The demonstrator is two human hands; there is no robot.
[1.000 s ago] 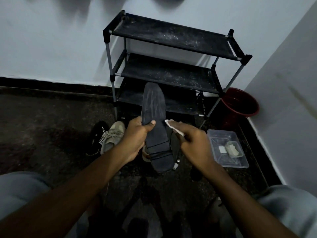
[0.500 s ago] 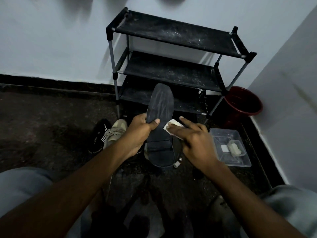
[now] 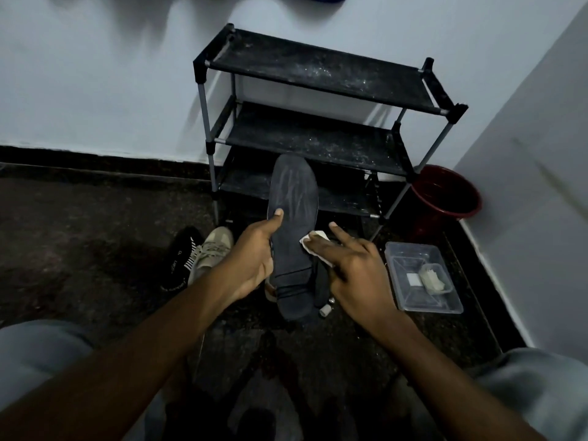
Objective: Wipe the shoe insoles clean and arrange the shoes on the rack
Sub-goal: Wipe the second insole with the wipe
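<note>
Head view. A dark speckled floor [image 3: 79,249] meets white walls in a room corner, with a black skirting band along their base. A black three-shelf shoe rack [image 3: 318,74], its shelves dusted pale, stands against the far wall. A red bucket [image 3: 445,198] sits in the corner just beside the rack. A clear plastic container [image 3: 423,278] holding small pale items lies on the floor nearer the person. A black sneaker [image 3: 181,259] and a beige sneaker [image 3: 213,249] lie side by side on the floor left of the hands.

The dark insole [image 3: 292,218] is held above the floor in front of the rack. It is gripped at mid-length by the left hand [image 3: 254,262], with the thumb laid on its facing surface near the left edge and the fingers wrapped behind. A white wipe [image 3: 310,246] is pressed against the insole's right edge by the right hand [image 3: 356,275], whose fingers are extended and nearly straight; its thumb is hidden.

The insole's long axis runs almost straight away from the person. The rounded toe end points toward the rack and overlaps the lowest shelf in view. The stepped heel end points back toward the person. Pale streaks mark the forefoot.
</note>
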